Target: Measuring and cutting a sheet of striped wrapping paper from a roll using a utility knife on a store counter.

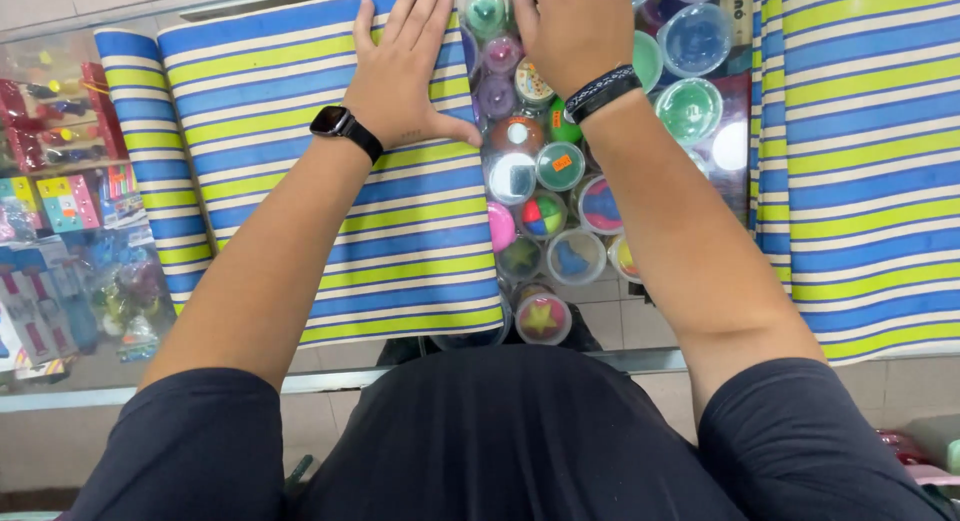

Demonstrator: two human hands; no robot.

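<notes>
My left hand lies flat, fingers spread, on a blue, yellow and white striped cloth that covers the left part of a counter. It wears a black watch on the wrist. My right hand rests palm down on several small round clear-lidded tubs of coloured putty packed in the gap between the cloths; a dark beaded band is on that wrist. I cannot tell whether its fingers grip anything, as they are cut off by the top edge.
A second striped cloth covers the right side of the counter. Larger round tubs sit at the upper right. Packaged toys show through glass at the left. A tiled floor lies below.
</notes>
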